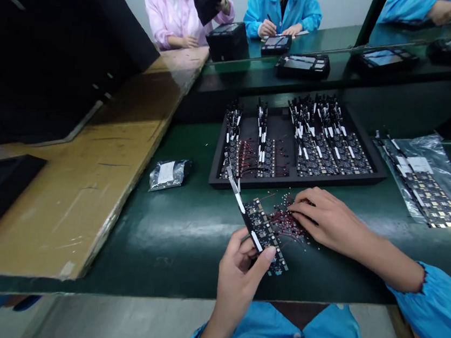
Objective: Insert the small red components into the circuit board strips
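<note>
Here, in the head view, the left hand [241, 266] pinches a small circuit board [263, 234] between thumb and fingers, holding it tilted just above the green bench [185, 235], its white ribbon strip pointing up toward the tray. The right hand [325, 219] lies palm down, fingers loosely spread and tips resting on a heap of thin red wire pieces [287, 224] just beside the board; it does not look closed on any one piece, though the fingertips partly hide the pile. As for progress, the black tray [375, 178] behind the hands looks well filled on its right side with rows of boards, while its left columns hold fewer boards with red wires among them (some slots seem open). More boards lie on a clear plastic bag [444, 177] to the right, so a fair share appears left to handle. A small sealed packet [169, 174] sits apart to the left, and other people work across the bench
</note>
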The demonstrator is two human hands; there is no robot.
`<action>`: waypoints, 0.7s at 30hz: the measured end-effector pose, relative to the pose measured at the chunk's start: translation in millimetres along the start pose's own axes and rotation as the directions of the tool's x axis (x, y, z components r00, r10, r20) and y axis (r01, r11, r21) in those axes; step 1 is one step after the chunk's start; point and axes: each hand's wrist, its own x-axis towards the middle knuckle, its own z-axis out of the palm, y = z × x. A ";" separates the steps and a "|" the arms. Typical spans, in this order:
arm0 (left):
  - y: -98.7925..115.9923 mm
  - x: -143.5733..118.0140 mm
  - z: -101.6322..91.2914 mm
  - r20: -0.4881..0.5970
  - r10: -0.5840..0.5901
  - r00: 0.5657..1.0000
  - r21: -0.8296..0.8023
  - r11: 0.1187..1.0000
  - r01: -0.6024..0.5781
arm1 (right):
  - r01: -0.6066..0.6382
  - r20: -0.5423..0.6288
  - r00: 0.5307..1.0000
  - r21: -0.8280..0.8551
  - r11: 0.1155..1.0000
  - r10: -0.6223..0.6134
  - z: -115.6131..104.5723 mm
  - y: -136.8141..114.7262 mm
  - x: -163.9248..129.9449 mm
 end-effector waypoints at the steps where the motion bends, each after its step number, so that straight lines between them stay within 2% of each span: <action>1: -0.5 0.2 -0.2 -0.003 -0.001 1.000 -0.002 1.000 0.001 | 0.010 0.003 1.000 -0.021 1.000 -0.010 0.6 -0.4 0.5; 4: -1.9 0.6 -1.0 -0.009 -0.002 1.000 -0.003 1.000 0.002 | 0.013 -0.008 1.000 -0.033 0.999 -0.013 0.9 1.1 0.0; 9: -0.9 0.8 -1.0 0.013 -0.007 1.000 -0.018 1.000 0.007 | -0.011 -0.073 0.997 0.046 0.999 0.014 -3.2 5.7 -2.2; 15: 2.0 0.9 0.2 0.003 -0.031 1.000 -0.044 0.999 0.031 | 0.034 0.031 0.999 -0.005 0.999 -0.034 -3.7 3.0 -0.8; 21: 0.0 1.2 -0.7 -0.003 -0.013 1.000 -0.024 1.000 0.013 | 0.023 -0.001 1.000 0.001 1.000 -0.023 -0.2 2.3 -0.3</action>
